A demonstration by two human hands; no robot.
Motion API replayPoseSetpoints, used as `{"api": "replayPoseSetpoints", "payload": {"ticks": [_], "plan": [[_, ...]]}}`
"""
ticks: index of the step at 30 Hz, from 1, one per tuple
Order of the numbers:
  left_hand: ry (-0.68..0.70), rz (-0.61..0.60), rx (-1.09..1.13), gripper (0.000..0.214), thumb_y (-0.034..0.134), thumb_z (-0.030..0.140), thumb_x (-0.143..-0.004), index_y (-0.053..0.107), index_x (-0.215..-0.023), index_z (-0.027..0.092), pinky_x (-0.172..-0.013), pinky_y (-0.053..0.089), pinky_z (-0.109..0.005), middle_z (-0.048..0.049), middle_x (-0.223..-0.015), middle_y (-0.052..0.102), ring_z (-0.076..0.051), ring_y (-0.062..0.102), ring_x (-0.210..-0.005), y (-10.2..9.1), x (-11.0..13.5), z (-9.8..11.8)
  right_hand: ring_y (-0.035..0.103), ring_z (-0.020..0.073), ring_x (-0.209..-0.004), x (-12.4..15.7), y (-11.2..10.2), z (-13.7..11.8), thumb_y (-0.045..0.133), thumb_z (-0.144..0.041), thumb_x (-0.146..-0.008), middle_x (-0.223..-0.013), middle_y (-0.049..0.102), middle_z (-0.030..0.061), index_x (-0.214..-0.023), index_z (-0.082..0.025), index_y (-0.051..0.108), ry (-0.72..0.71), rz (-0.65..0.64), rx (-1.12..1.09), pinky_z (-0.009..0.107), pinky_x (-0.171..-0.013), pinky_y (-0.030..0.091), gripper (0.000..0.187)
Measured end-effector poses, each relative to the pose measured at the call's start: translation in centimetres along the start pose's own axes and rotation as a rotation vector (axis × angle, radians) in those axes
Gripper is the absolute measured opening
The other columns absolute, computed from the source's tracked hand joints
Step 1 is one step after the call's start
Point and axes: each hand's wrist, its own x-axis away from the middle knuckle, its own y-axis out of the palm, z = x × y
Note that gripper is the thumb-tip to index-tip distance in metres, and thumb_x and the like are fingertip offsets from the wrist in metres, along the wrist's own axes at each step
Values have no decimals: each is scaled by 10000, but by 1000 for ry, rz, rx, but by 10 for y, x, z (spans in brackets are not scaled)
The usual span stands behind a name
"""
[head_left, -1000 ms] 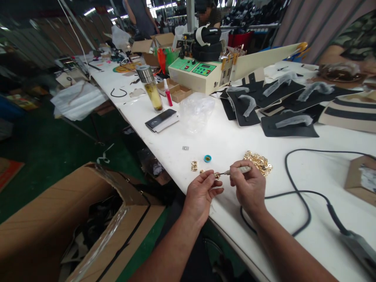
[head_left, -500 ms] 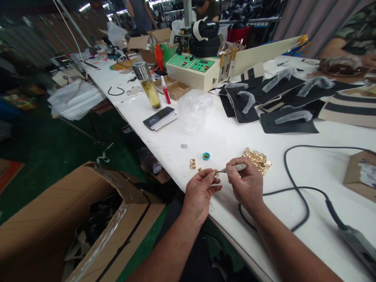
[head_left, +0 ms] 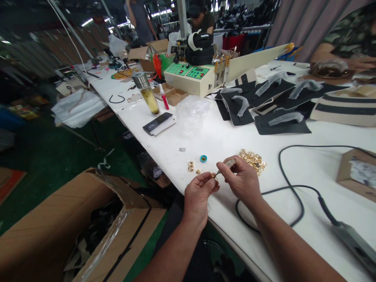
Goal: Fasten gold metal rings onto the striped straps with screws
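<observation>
Low over the table's front edge, my left hand [head_left: 201,192] pinches a small gold metal fitting [head_left: 215,178] between thumb and fingertips. My right hand [head_left: 243,180] is closed around a thin screwdriver [head_left: 227,166] with a pale handle, its tip down at the fitting. The exact shape of the fitting is mostly covered by my fingers. Just beyond my right hand lies a pile of gold hardware [head_left: 252,160]. A small group of gold pieces [head_left: 190,166] and one loose gold piece [head_left: 198,171] lie near my left hand, with a blue cap [head_left: 203,158] holding tiny bits behind them.
A black cable [head_left: 301,207] loops beside my right forearm to a grey tool [head_left: 352,243]. Black panels with wrapped handles [head_left: 282,119] lie at right. A glass bottle [head_left: 149,98], a phone [head_left: 158,123] and a green-topped machine [head_left: 190,76] stand further back. An open carton [head_left: 141,223] is at left.
The screwdriver has tilted steeper, and my right hand has moved slightly left and closer to my left hand. The whole view has shifted a little.
</observation>
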Motion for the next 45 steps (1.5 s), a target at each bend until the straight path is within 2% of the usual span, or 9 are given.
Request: {"api": "replayPoseSetpoints", "payload": {"ticks": [7, 14, 17, 21, 26, 30, 32, 36, 45], "plan": [[186, 28, -212, 329, 941, 275, -684, 763, -933, 155, -740, 647, -287, -50, -962, 770, -160, 709, -854, -1, 6, 8, 598, 143, -527, -7, -9, -1, 619, -560, -1000, -575, 639, -43, -847, -224, 609, 159, -207, -286, 269, -579, 473, 369], [294, 26, -362, 333, 921, 330, -694, 766, -935, 159, -715, 654, -299, -55, -957, 755, -168, 685, -845, -8, 5, 12, 648, 143, -606, -8, -15, -6, 605, -430, -1007, -651, 685, -35, -902, -222, 648, 89, -312, -173, 261, -609, 471, 236], [334, 37, -436, 328, 896, 356, -720, 771, -961, 171, -696, 637, -283, -43, -951, 752, -157, 676, -805, -15, 0, 15, 629, 149, -559, -11, -17, -7, 637, -458, -983, -628, 669, -31, -877, -216, 650, 179, -226, -340, 271, -577, 486, 264], [456, 116, -820, 273, 836, 392, -793, 810, -1001, 216, -568, 496, -225, 21, -776, 661, -99, 546, -596, -34, -9, 24, 597, 144, -508, -20, -26, -2, 734, -473, -906, -623, 641, -27, -850, -203, 654, 260, -18, -575, 267, -506, 477, 287], [680, 86, -1200, 190, 734, 311, -873, 827, -1032, 264, -695, 507, -299, 26, -684, 604, -156, 574, -631, -56, -28, 31, 560, 124, -479, -34, -49, 2, 801, -448, -846, -612, 608, -38, -849, -203, 654, 298, 184, -681, 234, -430, 418, 285], [818, -3, -1266, 183, 688, 265, -904, 807, -1044, 270, -863, 546, -370, -51, -1017, 756, -227, 690, -881, -58, -38, 30, 548, 112, -473, -40, -67, 0, 824, -420, -826, -616, 591, -44, -815, -203, 633, 282, 290, -765, 227, -416, 422, 290], [900, -16, -1288, 217, 673, 246, -920, 788, -1101, 275, -954, 542, -394, -76, -1188, 736, -257, 699, -1039, -50, -38, 29, 544, 103, -473, -43, -75, -2, 820, -396, -829, -618, 587, -47, -816, -198, 639, 264, 325, -800, 222, -427, 435, 269], [983, -172, -1354, 243, 630, 234, -965, 758, -1166, 281, -999, 532, -396, -87, -1151, 721, -265, 692, -1080, -13, -32, 23, 538, 97, -481, -46, -87, -5, 806, -365, -830, -617, 579, -47, -819, -193, 648, 234, 379, -838, 215, -440, 443, 234], [832, -579, -1575, 429, 583, 77, -926, 736, -1238, 328, -868, 535, -363, -76, -1286, 700, -281, 626, -1126, 88, -73, -25, 540, 101, -482, -50, -95, -3, 778, -395, -843, -622, 595, -53, -848, -207, 619, 222, 390, -832, 219, -441, 439, 246]]}}
